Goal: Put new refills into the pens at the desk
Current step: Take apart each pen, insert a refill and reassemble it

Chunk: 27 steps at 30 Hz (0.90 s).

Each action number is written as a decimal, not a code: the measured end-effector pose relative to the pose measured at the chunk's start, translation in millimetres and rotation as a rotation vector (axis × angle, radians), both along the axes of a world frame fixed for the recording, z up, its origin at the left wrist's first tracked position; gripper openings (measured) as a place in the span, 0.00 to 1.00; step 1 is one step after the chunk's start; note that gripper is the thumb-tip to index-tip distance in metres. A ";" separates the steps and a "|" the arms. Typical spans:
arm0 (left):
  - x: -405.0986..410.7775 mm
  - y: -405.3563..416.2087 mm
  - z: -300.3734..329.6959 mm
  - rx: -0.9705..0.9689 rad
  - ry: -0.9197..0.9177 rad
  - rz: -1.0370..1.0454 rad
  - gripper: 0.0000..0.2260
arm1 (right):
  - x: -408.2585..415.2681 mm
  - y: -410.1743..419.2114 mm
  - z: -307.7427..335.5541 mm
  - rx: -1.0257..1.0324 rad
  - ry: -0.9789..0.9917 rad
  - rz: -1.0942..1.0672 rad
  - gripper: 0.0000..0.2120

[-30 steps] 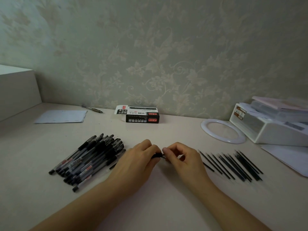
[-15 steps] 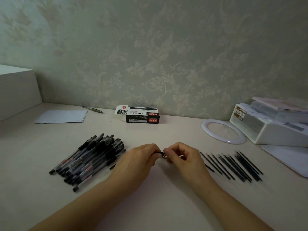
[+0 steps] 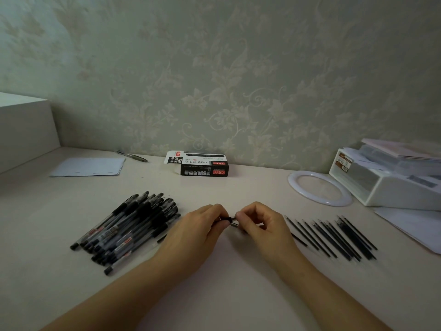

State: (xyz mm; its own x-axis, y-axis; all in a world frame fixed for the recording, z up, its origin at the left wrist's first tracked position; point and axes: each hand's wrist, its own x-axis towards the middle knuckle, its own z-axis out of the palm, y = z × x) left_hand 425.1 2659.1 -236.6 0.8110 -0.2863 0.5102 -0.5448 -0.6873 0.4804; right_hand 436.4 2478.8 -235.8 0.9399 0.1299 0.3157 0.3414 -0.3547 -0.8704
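Nearest, at lower centre of the frame, two forearms come up from the bottom edge and meet at one pen point(image 3: 226, 220), held just above the tabletop point(image 3: 238, 283). Its long axis runs left to right across the picture, so each grip has one end: the left hand point(image 3: 193, 231) has fingers and thumb curled round the dark barrel end, the right hand point(image 3: 260, 223) pinches the silvery tip piece between thumb and forefinger, and only a short dark stretch shows between them. Judging by that, the step in hand is a twist at the tip joint; loosening or tightening I cannot tell. What the next move turns on is this: the loose refills point(image 3: 334, 237) lie fanned to the right of centre, just beside the right hand and well apart from the left, slanting from upper left to lower right, so the right hand is the nearer one to reach them. On the opposite side the heap of pens point(image 3: 124, 225) lies just beside the left hand, slanting the other way. Farther back, a black pen box point(image 3: 202, 167) sits near the wall, a white ring point(image 3: 292, 185) at mid right
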 end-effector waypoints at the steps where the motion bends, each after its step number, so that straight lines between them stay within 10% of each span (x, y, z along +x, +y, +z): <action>1: 0.6 0.2 0.0 -0.001 -0.002 0.002 0.04 | 0.3 -0.6 0.3 -0.002 0.000 0.009 0.04; 27: 0.8 0.3 -0.9 -0.001 -0.017 0.005 0.04 | -1.1 0.4 0.5 0.000 0.017 0.010 0.05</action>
